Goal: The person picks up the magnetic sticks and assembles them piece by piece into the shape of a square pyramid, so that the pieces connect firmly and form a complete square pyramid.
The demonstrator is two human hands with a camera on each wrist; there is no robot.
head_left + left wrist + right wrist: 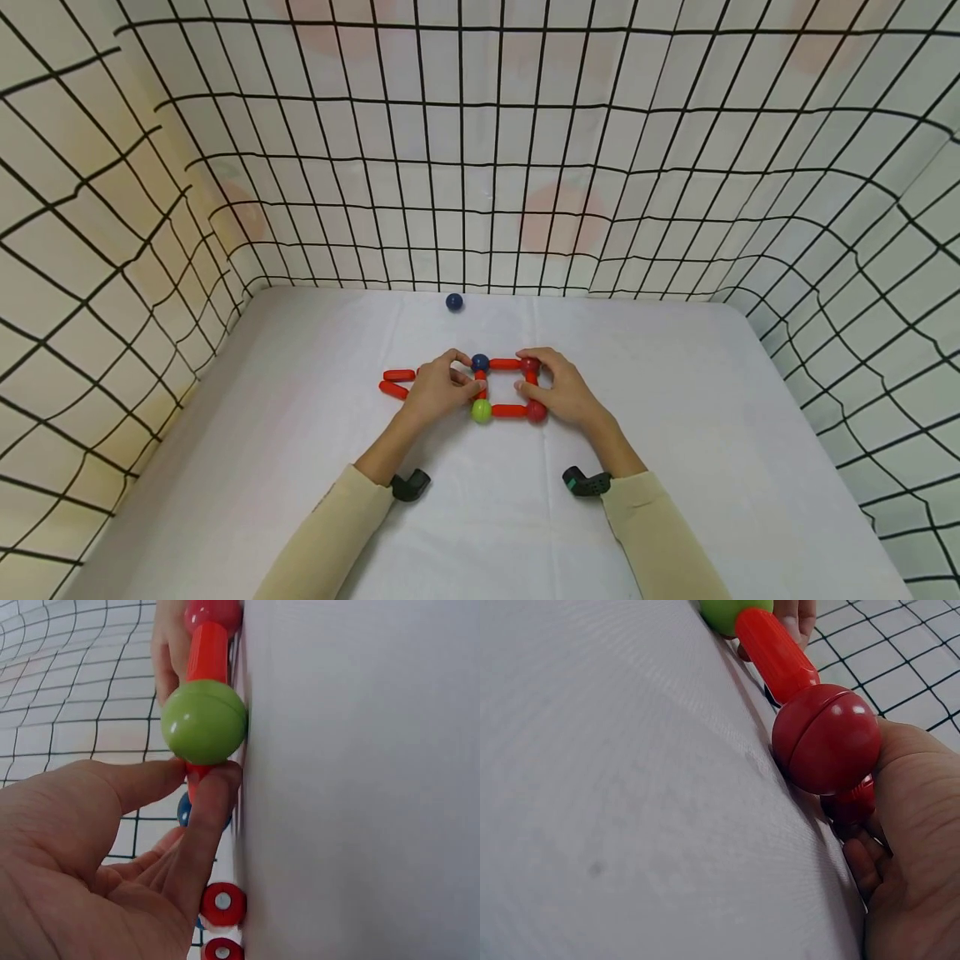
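Four-sided and flat on the white cloth lies a frame of red magnetic rods joined by balls. Its corners are a blue ball (pixel 480 362), a green ball (pixel 204 722), a dark red ball (pixel 529 365) and a nearer red ball (pixel 826 739). My left hand (pixel 437 390) pinches the left rod (pixel 196 774) between thumb and finger, just behind the green ball. On the opposite side, my right hand (pixel 562 387) holds the right rod (pixel 531 377), its fingers reaching over the dark red ball. The front rod (pixel 509 411) spans between the hands, untouched.
Loose red rods (pixel 399 376) lie left of my left hand, partly hidden behind it. A dark blue ball (pixel 454 302) sits at the table's back edge. Black wire mesh (pixel 480 158) walls the table at the back and both sides.
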